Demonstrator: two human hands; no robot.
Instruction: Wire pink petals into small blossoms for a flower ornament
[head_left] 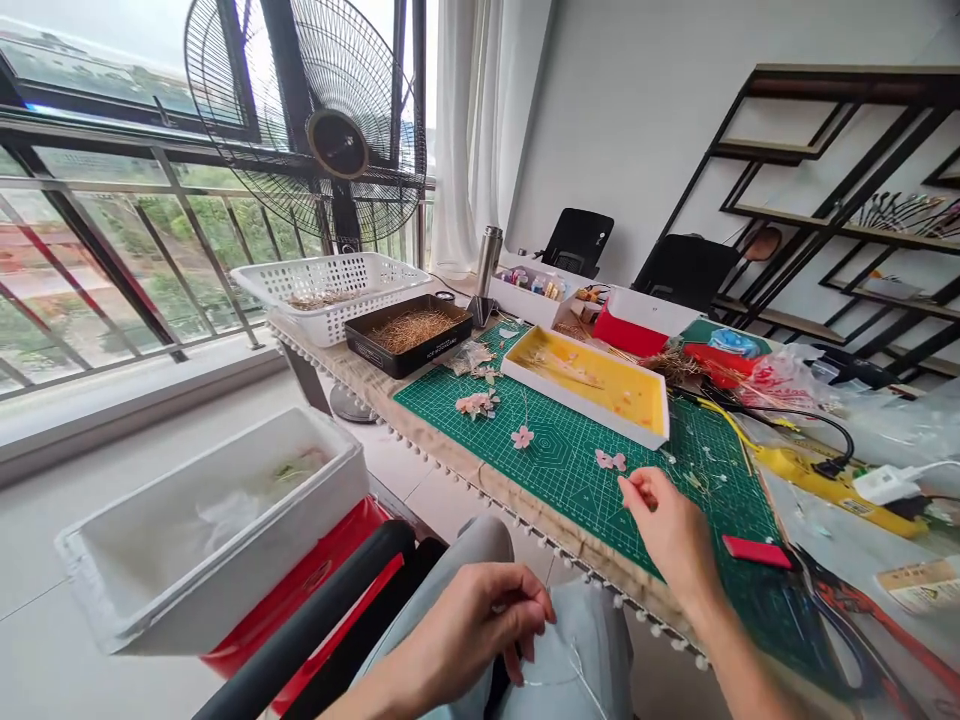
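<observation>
My left hand is above my lap with its fingers curled closed. From under its fingers runs a thin pale wire, which branches over my trouser leg. My right hand is over the front of the green cutting mat, thumb and fingertips pinched together. Whatever those fingertips may hold is too small to make out. Just beyond them lie small pink flowers. Farther left on the mat are a single pink flower with a thin stem and a cluster of pale pink flowers.
A white-rimmed yellow tray stands on the mat. Behind it are a black box of brown stems, a white basket and a steel flask. Pliers and a yellow power strip lie right; a foam box stands left.
</observation>
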